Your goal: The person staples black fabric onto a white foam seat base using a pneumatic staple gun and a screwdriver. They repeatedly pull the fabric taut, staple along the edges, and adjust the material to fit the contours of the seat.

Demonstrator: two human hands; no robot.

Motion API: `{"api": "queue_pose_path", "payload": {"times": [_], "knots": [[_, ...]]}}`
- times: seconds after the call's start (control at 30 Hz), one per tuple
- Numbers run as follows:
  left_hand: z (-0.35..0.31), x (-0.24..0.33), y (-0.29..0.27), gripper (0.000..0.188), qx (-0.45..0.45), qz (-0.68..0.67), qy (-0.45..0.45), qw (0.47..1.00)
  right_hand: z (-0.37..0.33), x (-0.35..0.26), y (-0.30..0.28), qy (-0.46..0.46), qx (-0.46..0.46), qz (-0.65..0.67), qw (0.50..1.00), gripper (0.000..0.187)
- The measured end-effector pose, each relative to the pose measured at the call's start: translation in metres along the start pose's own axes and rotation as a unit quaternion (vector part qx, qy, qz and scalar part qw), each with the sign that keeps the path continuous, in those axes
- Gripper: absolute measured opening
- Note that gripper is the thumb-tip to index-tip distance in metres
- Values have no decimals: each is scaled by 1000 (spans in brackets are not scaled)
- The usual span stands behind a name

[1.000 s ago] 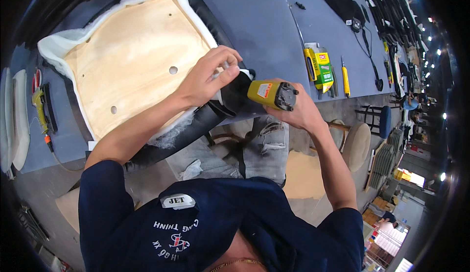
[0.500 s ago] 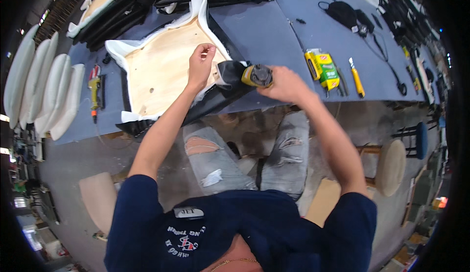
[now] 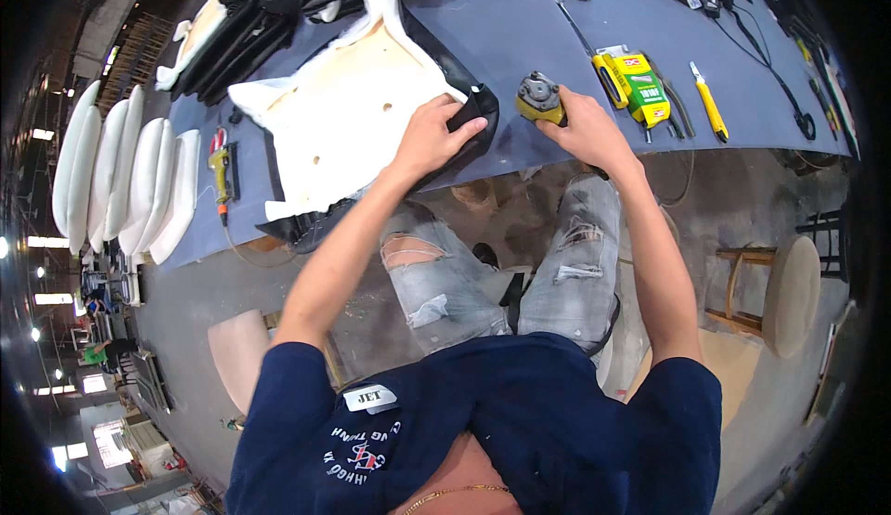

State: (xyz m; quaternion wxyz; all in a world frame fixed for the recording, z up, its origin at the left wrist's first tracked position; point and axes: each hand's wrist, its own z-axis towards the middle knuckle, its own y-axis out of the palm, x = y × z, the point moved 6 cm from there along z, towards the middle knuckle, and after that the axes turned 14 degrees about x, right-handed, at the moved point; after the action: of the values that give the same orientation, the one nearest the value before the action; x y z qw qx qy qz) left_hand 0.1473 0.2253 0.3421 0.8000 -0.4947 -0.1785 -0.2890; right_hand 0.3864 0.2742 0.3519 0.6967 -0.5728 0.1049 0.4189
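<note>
A pale wooden seat panel (image 3: 348,121) lies on the blue-grey table, edged with white padding (image 3: 264,97) and a black cover (image 3: 481,130). At the panel's right corner, my left hand (image 3: 432,139) is closed on the black cover, its thumb and fingers pinching the folded edge. My right hand (image 3: 592,130) is wrapped round a yellow-and-black staple gun (image 3: 538,97), held just right of that corner and apart from the cover. The tool's lower part is hidden beneath its top.
A second yellow tool with an orange end (image 3: 221,176) lies left of the panel. To the right are a green-and-yellow pack (image 3: 645,88) and a yellow utility knife (image 3: 710,107). Black covers (image 3: 241,46) are piled behind; white cushions (image 3: 121,172) stand at left.
My left hand has come down to the right corner and gripped the black cover. The staple gun in my right hand has moved off the corner, to the right. The view has shifted.
</note>
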Motion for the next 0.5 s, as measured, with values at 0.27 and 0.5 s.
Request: {"api": "queue_pose_path", "payload": {"times": [0.27, 0.5], "knots": [[27, -49, 6, 45, -92, -36, 176, 979, -18, -13, -3, -6, 38, -1, 999, 50], [25, -58, 1, 54, -115, -204, 43, 971, -59, -24, 12, 190, -38, 76, 978, 34]]}}
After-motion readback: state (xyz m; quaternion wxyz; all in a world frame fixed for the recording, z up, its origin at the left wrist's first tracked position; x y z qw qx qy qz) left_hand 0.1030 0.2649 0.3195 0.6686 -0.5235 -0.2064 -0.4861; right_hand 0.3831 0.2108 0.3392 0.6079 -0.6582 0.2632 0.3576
